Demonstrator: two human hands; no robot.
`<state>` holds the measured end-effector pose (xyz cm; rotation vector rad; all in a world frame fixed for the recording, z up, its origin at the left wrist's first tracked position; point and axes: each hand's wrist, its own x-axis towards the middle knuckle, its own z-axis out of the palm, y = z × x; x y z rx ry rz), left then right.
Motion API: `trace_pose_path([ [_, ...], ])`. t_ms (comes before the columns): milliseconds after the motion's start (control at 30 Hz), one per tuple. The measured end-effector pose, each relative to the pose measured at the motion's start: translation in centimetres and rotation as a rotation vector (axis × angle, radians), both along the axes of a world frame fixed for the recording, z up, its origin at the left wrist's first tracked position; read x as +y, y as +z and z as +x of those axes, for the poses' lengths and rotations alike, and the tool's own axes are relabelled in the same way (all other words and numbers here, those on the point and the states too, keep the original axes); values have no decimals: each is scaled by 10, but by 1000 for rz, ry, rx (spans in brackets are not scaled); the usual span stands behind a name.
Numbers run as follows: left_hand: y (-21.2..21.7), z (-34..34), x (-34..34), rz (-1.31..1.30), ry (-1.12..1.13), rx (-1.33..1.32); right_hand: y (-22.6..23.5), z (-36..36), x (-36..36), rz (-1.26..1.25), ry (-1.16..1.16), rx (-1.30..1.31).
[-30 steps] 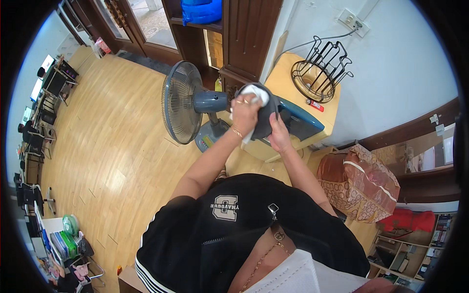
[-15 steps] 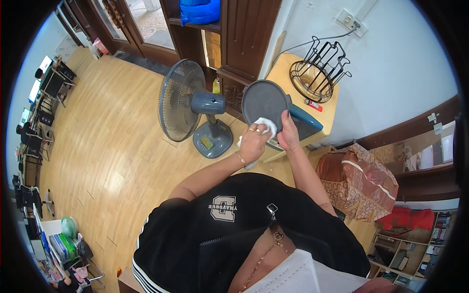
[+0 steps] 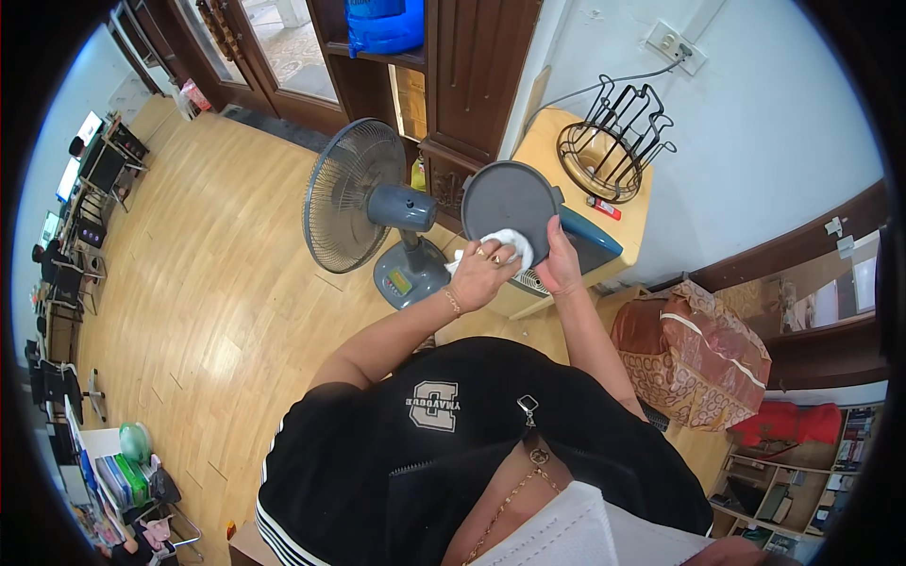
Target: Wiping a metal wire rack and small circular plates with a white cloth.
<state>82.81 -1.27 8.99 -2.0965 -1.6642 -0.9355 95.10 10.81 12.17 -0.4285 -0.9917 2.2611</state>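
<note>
A round, dark grey tray with a low rim is held up in front of the water dispenser. My right hand grips its right edge, thumb lying up along the rim. My left hand is closed over a crumpled white cloth, pressing it on the tray's lower part. Rings show on the left fingers. Behind the tray stands the cream and blue-grey water dispenser, topped by a black wire cup rack. A small red object lies on its top near the front edge.
A grey standing fan is on the wooden floor just left of the tray. To my right sits a large patterned bundle in clear plastic, beside low shelves. A power cord runs to the wall socket. Desks with people line the far left.
The cloth under my left hand has slid left and slightly down over the tray, showing more white. The tray has shifted slightly; my right hand keeps its grip.
</note>
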Motion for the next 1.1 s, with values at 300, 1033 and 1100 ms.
trace_pose_path([
  [300, 27, -38, 58, 136, 354, -124, -3, -6, -26, 21, -28, -82],
  [1033, -28, -49, 35, -140, 408, -163, -26, 0, -24, 169, -208, -175],
  [1100, -51, -75, 29, -284, 349, -409, -25, 3, -23, 155, -233, -172],
])
